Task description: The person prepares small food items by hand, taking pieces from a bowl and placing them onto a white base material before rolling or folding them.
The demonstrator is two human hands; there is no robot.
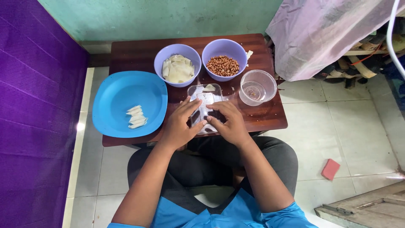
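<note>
Bare-armed, with a bright blue top and dark grey trousers, beside the table.

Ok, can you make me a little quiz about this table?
1. True or false: the blue plate holds folded white pieces.
2. What fills the bowl beside the glass bowl? A) peanuts B) rice C) water
3. What do both hands, left and right, rest on?

Key: 1 true. 2 A, peanuts. 3 the clear tray.
</note>
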